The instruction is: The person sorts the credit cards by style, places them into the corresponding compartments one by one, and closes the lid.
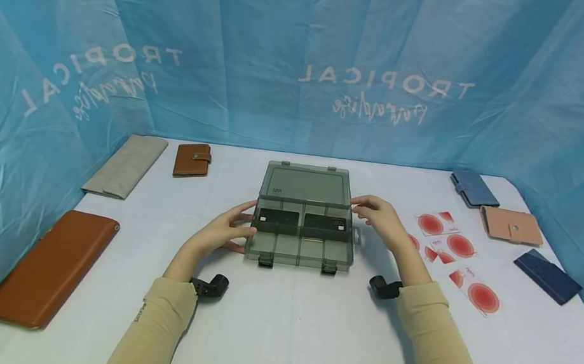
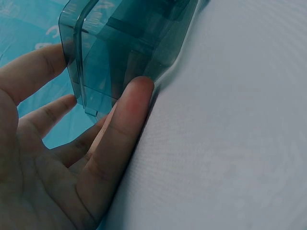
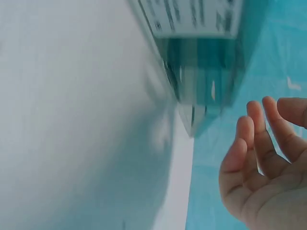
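A translucent grey-green compartment box (image 1: 286, 250) sits mid-table, its lid (image 1: 306, 184) swung back toward the far side. Two black rectangular blocks (image 1: 278, 221) lie side by side in it across the dividers. At the box's left side is my left hand (image 1: 220, 231), thumb and fingers spread; the left wrist view has the thumb (image 2: 134, 108) against the clear wall. My right hand (image 1: 381, 219) hovers by the right side near the hinge, fingers loosely bent and nothing in them. In the right wrist view its fingertips stand apart from the box (image 3: 206, 72).
Red-and-white cards (image 1: 452, 244) lie to the right, beside blue (image 1: 475, 190), tan (image 1: 512, 226) and navy (image 1: 547, 276) wallets. On the left are a large brown wallet (image 1: 51, 270), a grey one (image 1: 126, 166) and a small brown one (image 1: 192, 161). Blue printed sheeting (image 1: 272, 24) surrounds the table.
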`<state>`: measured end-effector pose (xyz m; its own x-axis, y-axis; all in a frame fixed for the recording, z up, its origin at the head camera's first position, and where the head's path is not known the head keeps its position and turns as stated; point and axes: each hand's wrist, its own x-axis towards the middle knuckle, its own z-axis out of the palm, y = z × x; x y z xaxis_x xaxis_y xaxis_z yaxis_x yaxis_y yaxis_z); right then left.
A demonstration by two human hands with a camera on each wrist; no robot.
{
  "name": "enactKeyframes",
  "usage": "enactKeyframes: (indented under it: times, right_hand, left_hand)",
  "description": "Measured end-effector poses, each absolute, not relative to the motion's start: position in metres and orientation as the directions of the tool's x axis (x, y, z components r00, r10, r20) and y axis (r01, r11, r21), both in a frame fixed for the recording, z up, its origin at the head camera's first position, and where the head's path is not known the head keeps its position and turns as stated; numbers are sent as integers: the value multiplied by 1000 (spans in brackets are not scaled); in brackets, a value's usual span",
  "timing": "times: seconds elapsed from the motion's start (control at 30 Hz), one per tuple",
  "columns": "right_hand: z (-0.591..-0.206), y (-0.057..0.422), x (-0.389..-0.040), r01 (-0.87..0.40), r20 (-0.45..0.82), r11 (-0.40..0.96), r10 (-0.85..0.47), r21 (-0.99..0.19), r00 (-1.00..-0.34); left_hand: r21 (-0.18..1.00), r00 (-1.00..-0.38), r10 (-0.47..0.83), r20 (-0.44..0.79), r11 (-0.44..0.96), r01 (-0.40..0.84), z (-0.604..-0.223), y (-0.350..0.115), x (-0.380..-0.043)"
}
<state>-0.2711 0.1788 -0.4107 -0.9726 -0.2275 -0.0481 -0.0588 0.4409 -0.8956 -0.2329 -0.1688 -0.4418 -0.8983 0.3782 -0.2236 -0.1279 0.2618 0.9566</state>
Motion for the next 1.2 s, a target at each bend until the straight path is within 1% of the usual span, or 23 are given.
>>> enactKeyframes:
  times: [0.13, 0.33, 0.53, 0.77, 0.9, 1.0, 1.13, 1.2]
  right_hand:
    - [-410, 195, -272, 1, -86, 406, -190, -914, -978]
    - [-410, 219, -270, 47, -134, 444, -168, -895, -977]
    - [-411, 242, -265, 71, -176, 491, -171, -868, -970]
    - [-415, 270, -253, 38, -185, 623, -173, -781, -967]
    - [-417, 283, -247, 32, -188, 676, -159, -736, -969]
    - [-417, 290, -245, 55, -228, 725, -143, -686, -963]
    - [-416, 294, -243, 109, -314, 780, -116, -617, -942]
    - [-416, 295, -242, 113, -329, 796, -112, -594, -938]
  left_hand:
    - [959, -895, 386, -224, 253, -131, -441, -168, -233]
    - [955, -890, 390, -235, 261, -139, -424, -163, -225]
    - [958, -897, 379, -227, 254, -135, -441, -169, -235]
    - [957, -902, 371, -221, 259, -128, -442, -169, -233]
    - [956, -904, 364, -224, 264, -131, -442, -168, -232]
    - [955, -906, 358, -227, 264, -135, -443, -168, -232]
    - [955, -905, 360, -226, 264, -134, -443, -168, -232]
    - [955, -906, 357, -227, 265, -134, -443, -168, -232]
